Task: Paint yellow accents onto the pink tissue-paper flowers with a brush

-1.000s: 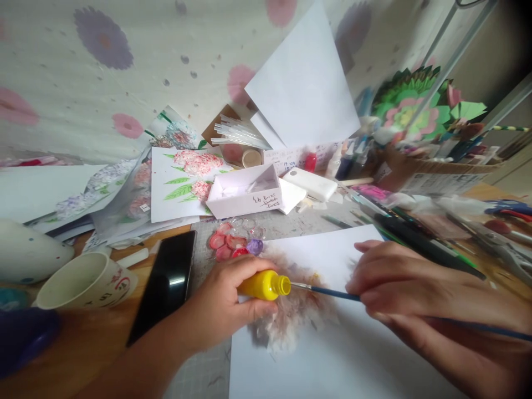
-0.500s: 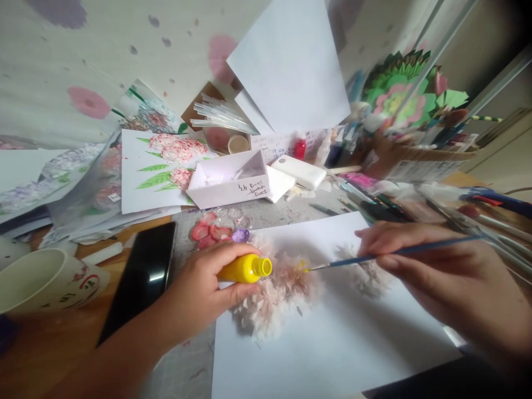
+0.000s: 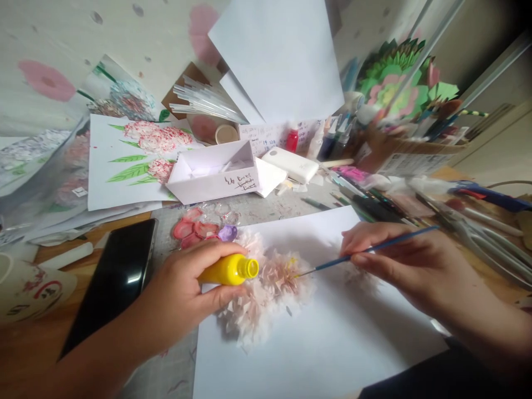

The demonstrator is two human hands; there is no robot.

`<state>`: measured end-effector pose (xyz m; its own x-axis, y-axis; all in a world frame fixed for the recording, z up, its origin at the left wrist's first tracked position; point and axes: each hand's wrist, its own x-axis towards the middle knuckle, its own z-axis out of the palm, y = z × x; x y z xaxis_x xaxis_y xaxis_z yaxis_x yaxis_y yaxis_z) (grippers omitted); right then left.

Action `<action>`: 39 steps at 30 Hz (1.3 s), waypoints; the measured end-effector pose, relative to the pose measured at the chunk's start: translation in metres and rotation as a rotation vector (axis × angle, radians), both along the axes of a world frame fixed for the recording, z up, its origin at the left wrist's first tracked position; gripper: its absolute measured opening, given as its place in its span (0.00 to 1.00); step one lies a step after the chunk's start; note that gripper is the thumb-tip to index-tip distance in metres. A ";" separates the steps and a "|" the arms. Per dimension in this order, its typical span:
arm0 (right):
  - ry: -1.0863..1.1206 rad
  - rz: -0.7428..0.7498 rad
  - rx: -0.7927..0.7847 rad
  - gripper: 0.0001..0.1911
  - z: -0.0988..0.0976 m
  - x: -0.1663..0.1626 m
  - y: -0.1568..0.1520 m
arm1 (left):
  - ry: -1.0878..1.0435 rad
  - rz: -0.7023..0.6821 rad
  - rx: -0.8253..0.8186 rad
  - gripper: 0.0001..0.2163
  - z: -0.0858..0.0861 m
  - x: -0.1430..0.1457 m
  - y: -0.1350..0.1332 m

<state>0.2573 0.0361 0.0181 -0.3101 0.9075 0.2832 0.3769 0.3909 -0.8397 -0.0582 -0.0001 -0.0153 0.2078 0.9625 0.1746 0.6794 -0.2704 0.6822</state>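
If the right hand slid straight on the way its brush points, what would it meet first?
Most likely the pink paper flower; the brush in the right hand has its tip there. Beyond lies the yellow bottle in the left hand.

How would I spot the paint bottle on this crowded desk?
Find the big white sheet nearest the person. At its left edge the left hand grips a small bottle lying sideways, open mouth toward a pale pink paper flower. Its bright yellow colour sets it apart from the thin blue paintbrush in the right hand.
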 end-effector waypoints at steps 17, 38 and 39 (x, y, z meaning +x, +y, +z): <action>-0.017 0.005 -0.015 0.04 0.002 -0.003 0.000 | 0.033 0.009 -0.005 0.15 0.001 -0.001 -0.001; -0.013 0.006 0.017 0.02 0.004 0.000 -0.003 | 0.033 0.002 -0.046 0.16 0.001 -0.001 -0.001; -0.010 0.006 0.012 0.02 0.004 0.000 -0.003 | 0.036 0.008 -0.048 0.16 0.001 -0.001 -0.001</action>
<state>0.2574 0.0330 0.0220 -0.3181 0.9024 0.2906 0.3834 0.4028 -0.8311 -0.0591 -0.0014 -0.0143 0.2049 0.9713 0.1209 0.7055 -0.2322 0.6696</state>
